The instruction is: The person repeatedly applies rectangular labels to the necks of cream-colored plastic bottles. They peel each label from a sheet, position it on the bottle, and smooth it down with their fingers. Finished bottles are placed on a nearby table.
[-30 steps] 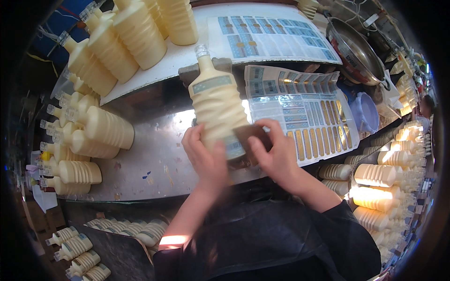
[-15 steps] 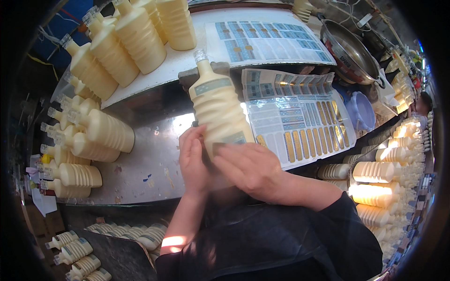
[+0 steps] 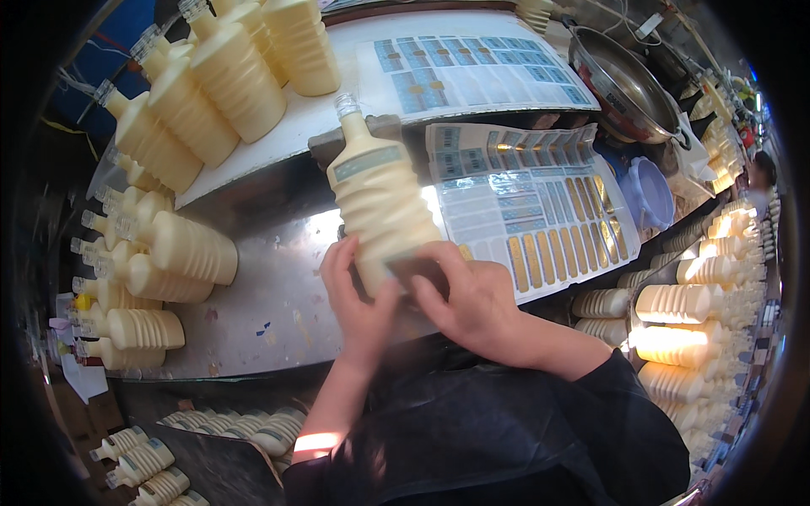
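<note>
The right hand (image 3: 477, 299) grips one dark pad (image 3: 419, 274) between thumb and fingers, against the near end of the bottle (image 3: 384, 202); blur hides the pad's exact shape. The left hand (image 3: 356, 291) is curled round the bottle's near left edge, its blurred thumb over the front, probably to steady it while the right hand presses.

This one bottle lies face up and tilted in front of the person, base near, clear neck pointing far. A grey block (image 3: 386, 126) shows on both sides of the neck, likely propping that end so the front slopes toward the person. One pale blue band (image 3: 369, 164) crosses its shoulder.

Just right of the bottle lies the near sheet (image 3: 472, 207) of blue and gold stickers, presumably there for easy reach. The far sheet (image 3: 422, 93) lies on the white shelf (image 3: 253, 160), making two.

Far left on the shelf stand at least five bottles (image 3: 236, 80); at the left of the metal table (image 3: 245, 329), at least five more (image 3: 194, 246) lie stacked, necks left. Far right are one pan (image 3: 637, 93) and, nearer, one purple bowl (image 3: 651, 202). Near left, below the table, at least four bottles (image 3: 145, 464) lie in a row. Those at the right (image 3: 671, 304) are too many to count.
</note>
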A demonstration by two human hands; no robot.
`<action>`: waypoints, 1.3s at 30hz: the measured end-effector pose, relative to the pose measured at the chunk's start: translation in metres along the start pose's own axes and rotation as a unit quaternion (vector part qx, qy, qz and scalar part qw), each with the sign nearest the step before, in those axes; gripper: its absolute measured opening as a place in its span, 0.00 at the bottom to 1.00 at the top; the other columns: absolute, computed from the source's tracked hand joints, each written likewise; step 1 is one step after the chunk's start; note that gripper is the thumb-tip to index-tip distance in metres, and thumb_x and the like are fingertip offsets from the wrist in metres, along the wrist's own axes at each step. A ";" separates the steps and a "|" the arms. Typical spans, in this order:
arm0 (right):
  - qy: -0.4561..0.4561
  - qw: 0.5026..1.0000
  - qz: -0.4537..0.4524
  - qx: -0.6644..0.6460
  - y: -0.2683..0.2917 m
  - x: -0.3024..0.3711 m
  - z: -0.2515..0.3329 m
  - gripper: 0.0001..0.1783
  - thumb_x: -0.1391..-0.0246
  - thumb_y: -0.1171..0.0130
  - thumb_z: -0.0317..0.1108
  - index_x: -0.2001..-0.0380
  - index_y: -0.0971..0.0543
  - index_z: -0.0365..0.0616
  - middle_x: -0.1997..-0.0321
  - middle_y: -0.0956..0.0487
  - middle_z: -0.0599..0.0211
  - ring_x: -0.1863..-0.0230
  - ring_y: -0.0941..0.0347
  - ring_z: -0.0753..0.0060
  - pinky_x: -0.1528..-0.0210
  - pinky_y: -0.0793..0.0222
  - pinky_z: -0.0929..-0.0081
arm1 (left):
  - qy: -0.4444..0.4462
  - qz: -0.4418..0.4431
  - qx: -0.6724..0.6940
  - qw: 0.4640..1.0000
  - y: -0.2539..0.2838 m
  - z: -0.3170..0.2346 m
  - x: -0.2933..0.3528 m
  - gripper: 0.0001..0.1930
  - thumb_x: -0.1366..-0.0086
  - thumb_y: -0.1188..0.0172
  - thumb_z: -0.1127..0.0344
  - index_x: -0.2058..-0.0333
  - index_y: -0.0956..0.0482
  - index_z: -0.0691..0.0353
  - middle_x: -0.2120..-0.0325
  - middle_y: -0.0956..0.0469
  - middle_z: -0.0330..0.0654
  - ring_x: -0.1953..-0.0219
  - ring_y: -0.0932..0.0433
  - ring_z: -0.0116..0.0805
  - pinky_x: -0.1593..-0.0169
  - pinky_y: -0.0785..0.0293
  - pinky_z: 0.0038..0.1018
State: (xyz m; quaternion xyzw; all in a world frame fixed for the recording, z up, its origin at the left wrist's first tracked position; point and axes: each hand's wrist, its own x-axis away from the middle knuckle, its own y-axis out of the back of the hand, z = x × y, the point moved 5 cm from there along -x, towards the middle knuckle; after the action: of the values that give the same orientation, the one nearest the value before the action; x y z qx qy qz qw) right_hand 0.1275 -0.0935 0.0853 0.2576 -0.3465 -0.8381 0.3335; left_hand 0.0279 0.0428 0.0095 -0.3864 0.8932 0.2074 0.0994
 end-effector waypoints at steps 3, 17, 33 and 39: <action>-0.046 0.998 -0.031 0.006 0.008 -0.008 -0.027 0.17 0.40 0.36 0.39 0.50 0.25 0.48 0.75 0.18 0.52 0.73 0.19 0.46 0.68 0.24 0.56 | 0.020 0.002 0.014 1.000 0.002 0.015 0.008 0.40 0.48 0.33 0.68 0.35 0.36 0.66 0.39 0.35 0.53 0.35 0.36 0.51 0.32 0.39 0.42; 0.257 0.953 0.100 -0.121 0.001 0.009 0.013 0.17 0.48 0.39 0.27 0.54 0.21 0.42 0.53 0.19 0.60 0.52 0.21 0.54 0.53 0.24 0.63 | -0.148 -0.027 -0.262 0.953 0.024 -0.027 -0.002 0.32 0.48 0.25 0.67 0.43 0.22 0.66 0.49 0.19 0.47 0.41 0.26 0.48 0.37 0.32 0.41; 0.073 0.958 0.178 0.212 0.002 0.100 -0.118 0.25 0.44 0.34 0.40 0.44 0.22 0.45 0.70 0.26 0.66 0.75 0.23 0.59 0.74 0.27 0.62 | -0.291 0.100 -0.299 0.903 -0.010 -0.067 -0.014 0.31 0.59 0.22 0.71 0.51 0.15 0.58 0.50 0.23 0.46 0.49 0.25 0.51 0.47 0.26 0.42; 0.161 0.969 0.127 0.137 0.009 0.108 -0.130 0.15 0.46 0.33 0.35 0.55 0.16 0.42 0.75 0.26 0.65 0.75 0.23 0.61 0.75 0.28 0.65 | -0.292 0.105 -0.283 0.908 -0.016 -0.094 -0.007 0.25 0.56 0.23 0.70 0.55 0.15 0.58 0.55 0.22 0.45 0.55 0.24 0.49 0.52 0.26 0.41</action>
State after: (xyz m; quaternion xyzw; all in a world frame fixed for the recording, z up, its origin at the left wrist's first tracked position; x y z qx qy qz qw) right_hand 0.1475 -0.2313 -0.0111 0.3862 -0.4294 -0.6813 0.4498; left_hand 0.0427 -0.0044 0.0919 -0.2246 0.7637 0.5640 0.2196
